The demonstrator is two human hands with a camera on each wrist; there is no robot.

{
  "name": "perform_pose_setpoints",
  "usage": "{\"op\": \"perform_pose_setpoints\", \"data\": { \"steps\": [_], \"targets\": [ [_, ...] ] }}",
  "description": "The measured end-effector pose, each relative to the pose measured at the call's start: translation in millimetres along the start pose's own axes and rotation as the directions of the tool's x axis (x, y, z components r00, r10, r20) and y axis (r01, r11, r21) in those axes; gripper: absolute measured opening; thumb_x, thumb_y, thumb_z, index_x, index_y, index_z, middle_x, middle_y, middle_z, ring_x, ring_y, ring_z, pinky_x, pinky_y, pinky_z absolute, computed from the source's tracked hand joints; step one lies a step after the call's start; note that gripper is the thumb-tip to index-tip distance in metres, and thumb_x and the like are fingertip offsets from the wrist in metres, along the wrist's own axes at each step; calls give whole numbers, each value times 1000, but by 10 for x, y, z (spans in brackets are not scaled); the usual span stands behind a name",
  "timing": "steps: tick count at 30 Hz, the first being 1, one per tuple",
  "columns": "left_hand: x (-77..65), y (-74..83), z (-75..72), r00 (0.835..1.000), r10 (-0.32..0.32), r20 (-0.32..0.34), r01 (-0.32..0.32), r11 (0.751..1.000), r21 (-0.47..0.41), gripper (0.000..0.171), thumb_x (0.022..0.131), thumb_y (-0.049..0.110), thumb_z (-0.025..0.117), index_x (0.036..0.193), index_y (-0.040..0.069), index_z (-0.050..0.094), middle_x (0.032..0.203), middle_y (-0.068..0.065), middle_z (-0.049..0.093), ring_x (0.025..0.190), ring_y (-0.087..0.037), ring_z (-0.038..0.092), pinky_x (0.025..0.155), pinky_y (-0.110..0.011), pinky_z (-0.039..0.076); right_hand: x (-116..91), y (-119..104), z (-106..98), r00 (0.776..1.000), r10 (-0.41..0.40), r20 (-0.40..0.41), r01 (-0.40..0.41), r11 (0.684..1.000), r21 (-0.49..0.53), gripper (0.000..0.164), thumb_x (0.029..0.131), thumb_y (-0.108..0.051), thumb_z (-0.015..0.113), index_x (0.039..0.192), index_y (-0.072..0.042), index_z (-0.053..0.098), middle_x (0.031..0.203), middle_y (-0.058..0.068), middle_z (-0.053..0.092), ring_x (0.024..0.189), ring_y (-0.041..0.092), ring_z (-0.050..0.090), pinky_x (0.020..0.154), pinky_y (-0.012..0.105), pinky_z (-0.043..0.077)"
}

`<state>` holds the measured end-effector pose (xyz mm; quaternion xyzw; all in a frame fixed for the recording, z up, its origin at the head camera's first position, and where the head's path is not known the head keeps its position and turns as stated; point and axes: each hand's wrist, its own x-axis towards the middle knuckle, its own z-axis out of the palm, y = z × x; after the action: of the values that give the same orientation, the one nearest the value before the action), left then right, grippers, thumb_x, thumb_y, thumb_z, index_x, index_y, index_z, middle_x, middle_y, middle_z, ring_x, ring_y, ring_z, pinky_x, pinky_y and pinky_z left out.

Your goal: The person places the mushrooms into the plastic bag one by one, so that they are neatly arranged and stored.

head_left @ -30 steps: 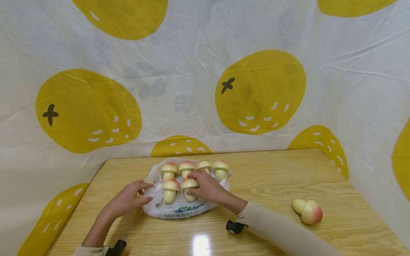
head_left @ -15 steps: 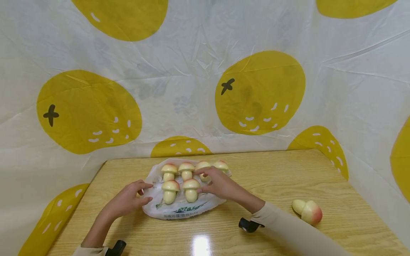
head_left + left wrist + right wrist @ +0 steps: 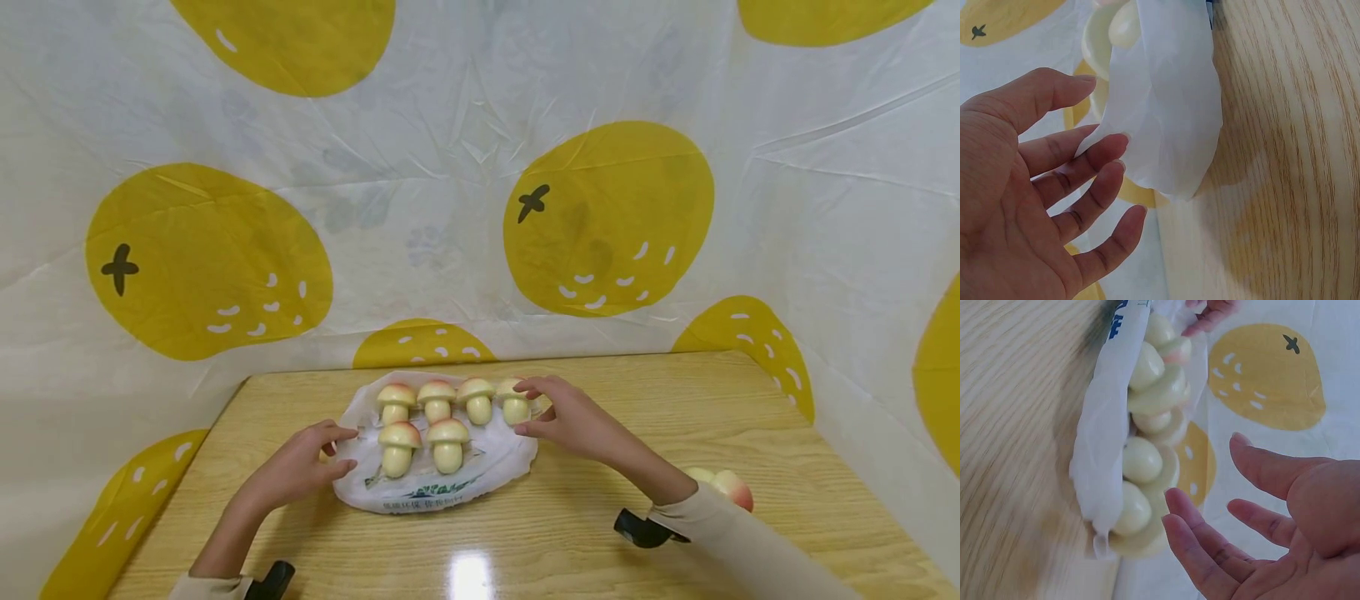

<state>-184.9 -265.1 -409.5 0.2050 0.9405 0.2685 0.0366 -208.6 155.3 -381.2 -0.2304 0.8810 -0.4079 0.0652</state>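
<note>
A white plastic bag (image 3: pixel 495 467) with green and dark printing bears several cream mushrooms with pink-tinged caps, smooth like models. Two of them, one mushroom (image 3: pixel 447 457) and its neighbour (image 3: pixel 397 458), form the front row. My left hand (image 3: pixel 296 467) stays at the bag's left end, fingers loosely bent and thumb apart; in the left wrist view its fingertips meet the bag's edge. At the right end my right hand (image 3: pixel 573 421) has its fingers spread beside the rightmost back mushroom (image 3: pixel 515 408). Nothing is held there, and whether it touches that mushroom I cannot tell.
Another mushroom (image 3: pixel 731 487) lies on the wooden table (image 3: pixel 360 558) at the right, partly hidden by my right forearm. A white cloth (image 3: pixel 420 250) with yellow fruit prints hangs behind and beside the table.
My right hand has let go of the right front mushroom and moved right to the bag's end. That mushroom sits slightly further right. The left hand has stayed in place.
</note>
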Motion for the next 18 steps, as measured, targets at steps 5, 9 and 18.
{"op": "perform_pose_setpoints", "data": {
  "steps": [5,9,18],
  "targets": [
    [-2,0,-2,1000,-1,-2,1,1000,4,44,91,20,76,126,-4,68,105,-4,66,90,-20,58,70,-28,48,-129,78,-114,1000,14,-23,-15,999,-46,60,91,-25,78,142,-4,55,135,25,55,84,15,69,71,30,56],
    [2,-11,4,1000,-5,1,5,1000,-1,44,91,21,76,127,-4,68,105,-4,65,90,-20,57,70,-27,47,-239,125,-185,999,14,-37,-16,997,-71,60,91,-26,78,141,-3,55,134,25,55,83,15,70,70,30,56],
    [5,-25,6,1000,12,3,-12,1000,-8,45,91,22,76,127,-5,68,105,-5,65,89,-19,57,69,-27,48,-488,240,-342,998,45,-45,-48,996,-76,60,93,-30,76,144,-7,54,134,24,55,89,20,70,68,28,56]
  ]
}}
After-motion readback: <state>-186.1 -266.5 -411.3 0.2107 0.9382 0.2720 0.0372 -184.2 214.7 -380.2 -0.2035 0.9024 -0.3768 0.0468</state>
